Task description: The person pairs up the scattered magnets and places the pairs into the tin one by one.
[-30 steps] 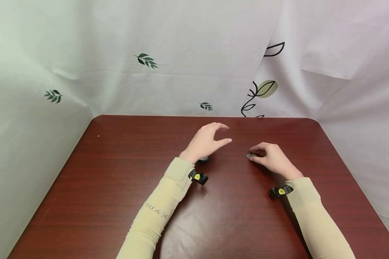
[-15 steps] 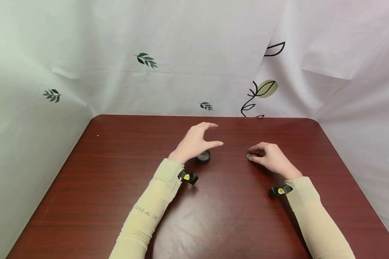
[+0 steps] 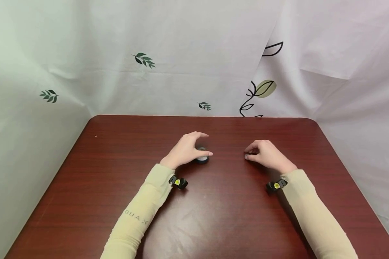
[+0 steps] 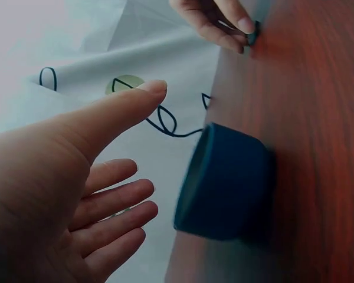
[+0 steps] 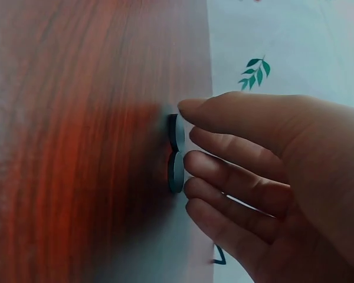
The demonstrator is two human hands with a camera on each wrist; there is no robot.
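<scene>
A small dark blue cup [image 3: 202,160] stands upright on the table; the left wrist view shows its tapered side [image 4: 233,183] and open mouth. Behind and to the left of it is my left hand [image 3: 184,150], thumb and fingers spread apart, holding nothing. The thumb passes over part of the cup in the head view. To the right, my right hand [image 3: 270,155] is loosely bent just over two small round discs with grey tops and dark edges, an upper disc [image 5: 176,133] and a lower disc [image 5: 176,172]. Its fingertips are very close to them; contact is unclear.
The table [image 3: 220,216] has a reddish-brown wood-grain top with rounded far corners. White cloth [image 3: 181,82] with printed leaves hangs behind it and along both sides. Each wrist carries a small black strap camera, such as the left wrist camera [image 3: 180,182].
My left hand has moved left and lower, uncovering the cup that it mostly hid. My right hand has shifted slightly left and farther over the discs, hiding more of them.
</scene>
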